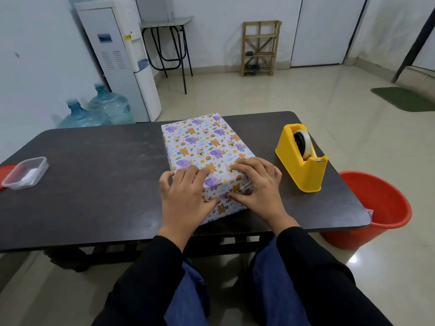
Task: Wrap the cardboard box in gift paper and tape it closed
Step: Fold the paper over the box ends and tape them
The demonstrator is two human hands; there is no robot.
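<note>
A box covered in white gift paper with purple elephants and orange bears lies lengthwise on the dark table. My left hand rests on the box's near left corner, fingers on top and thumb pressing the near end face. My right hand lies on the near right corner, fingers flat on top, thumb pushing the folded paper against the end face. A paper flap sticks out along the table below the near end. A yellow tape dispenser with a roll of clear tape stands to the right of the box.
A clear plastic container on a red lid sits at the table's left edge. A red bucket stands on the floor by the right corner. Water bottles and a dispenser stand behind the table at left.
</note>
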